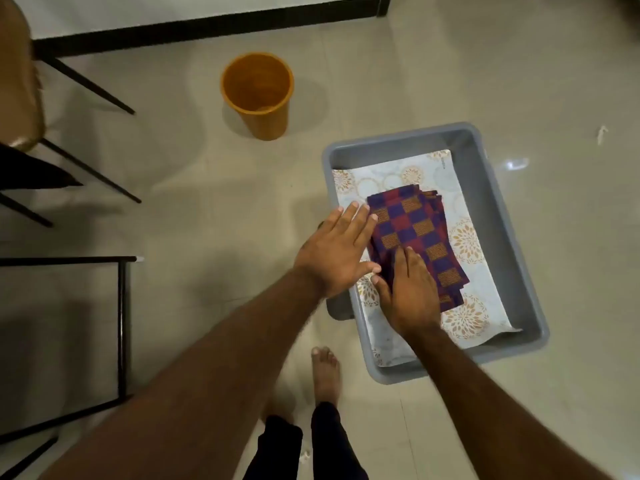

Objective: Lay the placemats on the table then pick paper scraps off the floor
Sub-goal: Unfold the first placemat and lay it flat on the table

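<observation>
A stack of purple-and-maroon checked placemats (420,233) lies in a grey plastic tub (502,216) on the floor, on top of a white floral-print mat (391,176). My left hand (337,251) is spread flat over the tub's left rim, with its fingertips at the stack's left edge. My right hand (410,292) rests palm-down on the stack's near corner, thumb beside the edge; it lifts nothing. A white paper scrap (602,134) lies on the tiles at the far right. Another small scrap (306,457) lies by my feet.
An orange waste bin (258,95) stands open on the floor beyond the tub. A black metal table frame (123,323) is at the left, and a brown chair (20,81) with black legs stands behind it. My bare foot (325,374) is just left of the tub.
</observation>
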The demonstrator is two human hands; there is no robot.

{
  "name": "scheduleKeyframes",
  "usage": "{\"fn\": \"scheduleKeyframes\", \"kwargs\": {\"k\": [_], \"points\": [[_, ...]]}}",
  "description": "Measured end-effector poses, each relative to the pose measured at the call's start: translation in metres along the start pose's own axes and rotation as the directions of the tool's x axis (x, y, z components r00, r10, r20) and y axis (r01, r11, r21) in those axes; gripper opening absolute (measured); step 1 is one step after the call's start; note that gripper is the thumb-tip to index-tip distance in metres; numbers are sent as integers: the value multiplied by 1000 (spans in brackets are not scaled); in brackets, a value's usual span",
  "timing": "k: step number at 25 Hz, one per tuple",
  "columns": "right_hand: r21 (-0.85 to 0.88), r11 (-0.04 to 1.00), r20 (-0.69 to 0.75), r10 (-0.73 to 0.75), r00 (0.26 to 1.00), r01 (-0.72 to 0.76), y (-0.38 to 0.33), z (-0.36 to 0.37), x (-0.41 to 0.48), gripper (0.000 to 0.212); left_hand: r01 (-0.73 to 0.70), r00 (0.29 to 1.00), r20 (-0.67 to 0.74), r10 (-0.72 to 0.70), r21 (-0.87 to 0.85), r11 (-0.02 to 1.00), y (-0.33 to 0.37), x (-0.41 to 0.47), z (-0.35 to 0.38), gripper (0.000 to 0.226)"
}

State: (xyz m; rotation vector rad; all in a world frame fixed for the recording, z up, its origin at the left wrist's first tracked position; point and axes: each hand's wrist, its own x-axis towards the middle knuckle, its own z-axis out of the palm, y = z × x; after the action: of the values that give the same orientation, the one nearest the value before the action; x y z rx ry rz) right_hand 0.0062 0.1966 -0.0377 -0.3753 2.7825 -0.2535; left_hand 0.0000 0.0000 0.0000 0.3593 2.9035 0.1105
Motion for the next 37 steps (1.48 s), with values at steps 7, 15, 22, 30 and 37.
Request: {"fn": "scheduleKeyframes", "kwargs": {"k": [7, 15, 22, 30, 37], "points": [[56, 991, 9, 122, 992, -123, 21, 18, 2, 62, -174, 970, 198, 141, 159, 972, 13, 55, 21, 58], [101, 988, 41, 114, 993, -118, 21, 24, -1, 63, -167, 964, 241, 116, 206, 964, 6, 89, 31, 60], [132, 988, -94, 95, 991, -83, 28, -17, 3, 55, -167, 978, 153, 142, 169, 971, 5, 84, 23, 37], [28, 999, -326, -25, 945, 36, -22, -134, 36, 54, 3, 995, -90, -53, -480, 877, -43, 20, -79, 11], [-76, 920, -321, -388, 864, 385, -192, -241, 56, 54, 332, 904, -6, -428, -622, 710, -146, -112, -192, 7]]}}
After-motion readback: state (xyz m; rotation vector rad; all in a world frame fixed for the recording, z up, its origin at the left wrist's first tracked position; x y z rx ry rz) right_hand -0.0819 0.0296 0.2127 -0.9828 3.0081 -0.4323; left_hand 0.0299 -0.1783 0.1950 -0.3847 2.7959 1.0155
